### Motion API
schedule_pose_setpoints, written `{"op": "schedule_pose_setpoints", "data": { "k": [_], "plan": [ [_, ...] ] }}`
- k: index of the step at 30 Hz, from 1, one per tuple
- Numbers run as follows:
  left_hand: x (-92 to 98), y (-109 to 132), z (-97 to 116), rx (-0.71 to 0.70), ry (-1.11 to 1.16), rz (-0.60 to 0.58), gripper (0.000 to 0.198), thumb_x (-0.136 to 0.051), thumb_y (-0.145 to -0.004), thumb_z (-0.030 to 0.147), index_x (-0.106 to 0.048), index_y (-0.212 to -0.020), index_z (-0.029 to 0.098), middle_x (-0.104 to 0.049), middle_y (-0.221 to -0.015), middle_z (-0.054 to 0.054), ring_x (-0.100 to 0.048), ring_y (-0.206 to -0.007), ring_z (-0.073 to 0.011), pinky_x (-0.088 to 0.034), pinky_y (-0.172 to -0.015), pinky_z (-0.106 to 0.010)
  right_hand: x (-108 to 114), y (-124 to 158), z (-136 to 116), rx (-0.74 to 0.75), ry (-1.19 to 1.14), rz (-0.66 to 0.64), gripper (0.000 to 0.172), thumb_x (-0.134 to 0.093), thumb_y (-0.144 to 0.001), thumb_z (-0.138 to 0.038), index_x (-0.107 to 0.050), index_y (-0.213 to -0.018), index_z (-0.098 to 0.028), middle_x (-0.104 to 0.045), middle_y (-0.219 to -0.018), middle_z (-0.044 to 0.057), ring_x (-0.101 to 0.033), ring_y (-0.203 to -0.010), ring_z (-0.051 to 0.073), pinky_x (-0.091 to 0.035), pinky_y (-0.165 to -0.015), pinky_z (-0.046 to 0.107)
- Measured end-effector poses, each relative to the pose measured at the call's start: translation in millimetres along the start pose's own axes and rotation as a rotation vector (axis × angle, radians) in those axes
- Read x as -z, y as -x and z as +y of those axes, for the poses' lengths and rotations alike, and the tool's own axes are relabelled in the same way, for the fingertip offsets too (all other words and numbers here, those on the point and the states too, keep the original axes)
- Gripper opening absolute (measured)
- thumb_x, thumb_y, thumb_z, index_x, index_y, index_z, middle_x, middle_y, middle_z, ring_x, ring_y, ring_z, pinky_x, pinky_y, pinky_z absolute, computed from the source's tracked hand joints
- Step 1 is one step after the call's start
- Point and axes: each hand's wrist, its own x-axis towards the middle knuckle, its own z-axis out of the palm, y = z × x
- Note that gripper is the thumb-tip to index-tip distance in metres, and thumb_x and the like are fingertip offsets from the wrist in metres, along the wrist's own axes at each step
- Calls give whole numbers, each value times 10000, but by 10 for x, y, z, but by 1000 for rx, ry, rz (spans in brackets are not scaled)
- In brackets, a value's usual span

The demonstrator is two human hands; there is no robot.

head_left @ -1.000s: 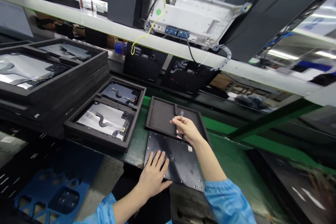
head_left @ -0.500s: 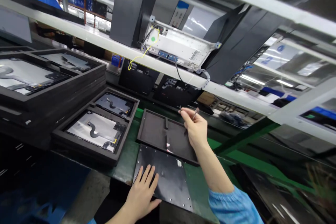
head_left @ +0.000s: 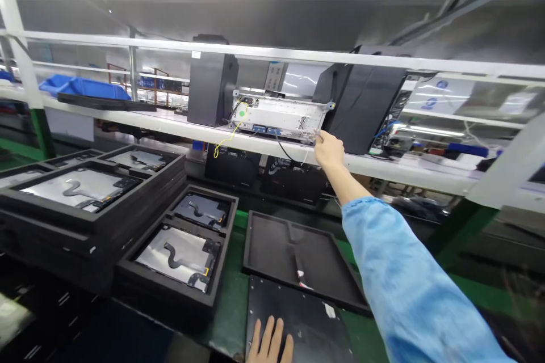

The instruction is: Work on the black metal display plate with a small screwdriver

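Note:
My left hand (head_left: 270, 346) lies with fingers spread on a flat black panel (head_left: 313, 323) with small holes or screws along its edges and a white label. It is partly cut off by the lower edge of the view. At the shelf, my right hand (head_left: 330, 150) is pinched shut beside the lower right corner of a silver metal unit (head_left: 281, 113). Something small shows at its fingertips, too blurred to name. The unit has blue connectors with dark cables, and a yellow cord (head_left: 230, 139) hangs from its left side.
Black foam trays (head_left: 170, 289) holding display panels stand at the left, some stacked. Another foam tray (head_left: 268, 238) lies behind the black panel. Dark upright cases (head_left: 208, 88) flank the silver unit on the white shelf (head_left: 170, 125). Dark panels (head_left: 232, 164) lean beneath it.
My right hand has moved up and forward from above the foam tray to the shelf. My left hand stays on the black panel. The camera has levelled and tilted up.

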Motion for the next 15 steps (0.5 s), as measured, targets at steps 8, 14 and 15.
{"op": "schedule_pose_setpoints", "data": {
  "k": [8,14,15],
  "plan": [
    [338,-135,-86,-12,78,-209,889,-592,-875,915,-733,-1472,272,-681,-1596,-97,-286,-1715,-369,-24,-1455,-571,791,2363,-332,-46,-313,-177,389,-551,-1107,-532,-780,-1222,-240,-782,-1099,83,-682,-935,241,-538,-872,361],
    [676,-353,-139,64,220,-505,876,-591,-1013,752,-502,-1707,226,-459,-1784,-121,-476,-1611,-334,-271,-1382,-518,1178,5202,-87,-721,-601,-423,623,-438,-951,-813,-700,-575,-391,-610,-582,52,-565,-498,285,-491,-527,478],
    [725,-394,-143,68,254,-547,871,-610,-1023,709,-469,-1727,216,-446,-1789,-129,-474,-1617,-342,-305,-1368,-526,1241,5576,-114,-775,-610,-399,663,-410,-866,-913,-690,-526,-417,-671,-624,59,-653,-596,335,-530,-598,530]
  ]
}}
